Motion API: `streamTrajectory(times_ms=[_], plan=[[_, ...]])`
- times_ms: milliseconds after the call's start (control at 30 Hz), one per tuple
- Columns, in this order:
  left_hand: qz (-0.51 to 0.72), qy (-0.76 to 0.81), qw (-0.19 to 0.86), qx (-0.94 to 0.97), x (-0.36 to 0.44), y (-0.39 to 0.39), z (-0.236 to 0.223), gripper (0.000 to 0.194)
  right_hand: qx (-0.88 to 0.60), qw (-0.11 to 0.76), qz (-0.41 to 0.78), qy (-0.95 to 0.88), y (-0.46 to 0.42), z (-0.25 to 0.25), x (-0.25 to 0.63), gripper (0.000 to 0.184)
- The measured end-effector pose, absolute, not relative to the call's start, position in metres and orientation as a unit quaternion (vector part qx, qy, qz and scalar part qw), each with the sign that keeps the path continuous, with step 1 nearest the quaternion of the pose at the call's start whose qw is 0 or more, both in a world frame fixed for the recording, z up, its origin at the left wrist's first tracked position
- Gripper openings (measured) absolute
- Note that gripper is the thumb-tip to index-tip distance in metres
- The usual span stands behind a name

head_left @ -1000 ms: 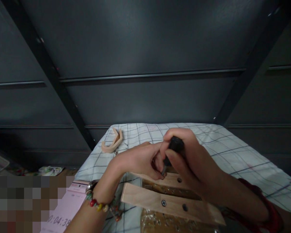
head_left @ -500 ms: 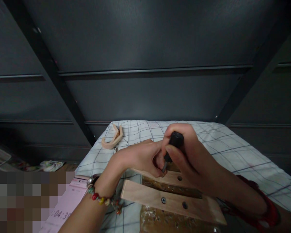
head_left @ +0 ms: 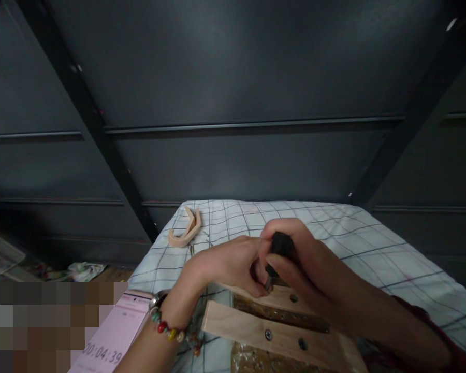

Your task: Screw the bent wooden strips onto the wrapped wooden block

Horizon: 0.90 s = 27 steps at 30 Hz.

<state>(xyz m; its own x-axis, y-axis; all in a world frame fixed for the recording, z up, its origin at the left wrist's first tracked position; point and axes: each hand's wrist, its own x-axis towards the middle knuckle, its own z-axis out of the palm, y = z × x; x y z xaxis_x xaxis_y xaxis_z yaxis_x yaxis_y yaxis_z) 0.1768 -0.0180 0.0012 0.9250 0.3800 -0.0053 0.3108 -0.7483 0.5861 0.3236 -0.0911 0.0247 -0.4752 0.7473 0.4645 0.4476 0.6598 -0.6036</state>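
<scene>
My right hand is wrapped round the black handle of a screwdriver, which slants down with its tip at the far wooden slat. Close by, my left hand bends over that slat, thumb and fingers pinched around the screwdriver's tip; whatever lies between them is hidden. Nearer to me is a second pale wooden slat, with a screw seated in it and a dark hole beside it. Both slats rest across a brown block wrapped in clear tape.
Curved pale wooden pieces lie at the back left of the checked cloth, with small metal parts near them. A phone showing a timer is at my left. A dark panelled wall stands behind.
The whole view has shifted slightly with my head. Both hands keep their places at the far slat, and the screwdriver stays in my right hand.
</scene>
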Motion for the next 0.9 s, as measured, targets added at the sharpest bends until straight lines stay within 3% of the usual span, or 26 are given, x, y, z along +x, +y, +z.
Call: streamTrajectory(times_ms=[100, 267, 367, 433, 567, 700, 900], plan=[[0.092, 0.181, 0.34, 0.918, 0.175, -0.018, -0.002, 0.015, -0.37, 0.373, 0.199, -0.827, -0.094, 0.03, 0.323, 0.021], [0.083, 0.18, 0.503, 0.841, 0.171, -0.017, 0.002, 0.047, -0.355, 0.372, 0.179, -0.839, -0.093, 0.038, 0.329, 0.019], [0.116, 0.181, 0.541, 0.813, 0.163, -0.017, 0.011, 0.06, -0.359, 0.375, 0.193, -0.833, -0.092, 0.04, 0.335, 0.024], [0.13, 0.182, 0.534, 0.815, 0.158, -0.019, 0.016, 0.057, -0.359, 0.372, 0.226, -0.825, -0.092, 0.04, 0.338, 0.026], [0.08, 0.206, 0.453, 0.864, 0.158, -0.026, 0.019, 0.031, -0.363, 0.359, 0.249, -0.823, -0.093, 0.039, 0.34, 0.019], [0.084, 0.245, 0.366, 0.894, 0.168, -0.034, 0.017, 0.027, -0.36, 0.346, 0.238, -0.833, -0.093, 0.041, 0.34, 0.018], [0.08, 0.267, 0.357, 0.892, 0.173, -0.04, 0.019, 0.027, -0.361, 0.368, 0.226, -0.827, -0.092, 0.038, 0.339, 0.011]])
